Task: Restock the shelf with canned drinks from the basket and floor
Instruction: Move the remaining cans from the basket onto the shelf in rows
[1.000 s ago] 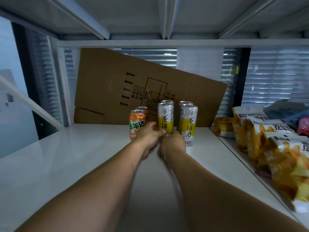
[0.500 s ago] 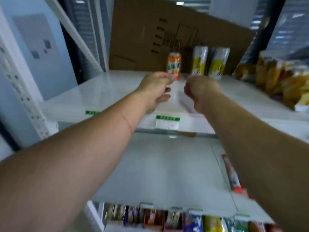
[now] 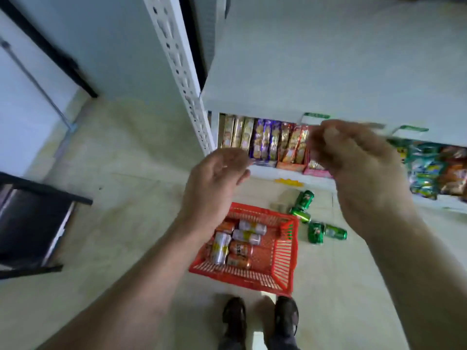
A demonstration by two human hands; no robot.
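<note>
Both hands have pulled back from the cans on the upper shelf; the view now tips down. Left hand (image 3: 217,178) and right hand (image 3: 358,165) hang loosely curled, holding nothing, above the red basket (image 3: 283,251). Orange and silver cans (image 3: 237,242) lie inside the basket; green cans (image 3: 316,223) lie on the floor just right of it. Lying on their sides, those could roll away at a careless reach.

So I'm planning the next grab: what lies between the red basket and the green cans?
Only bare floor separates basket and green cans, per the head view.
</note>
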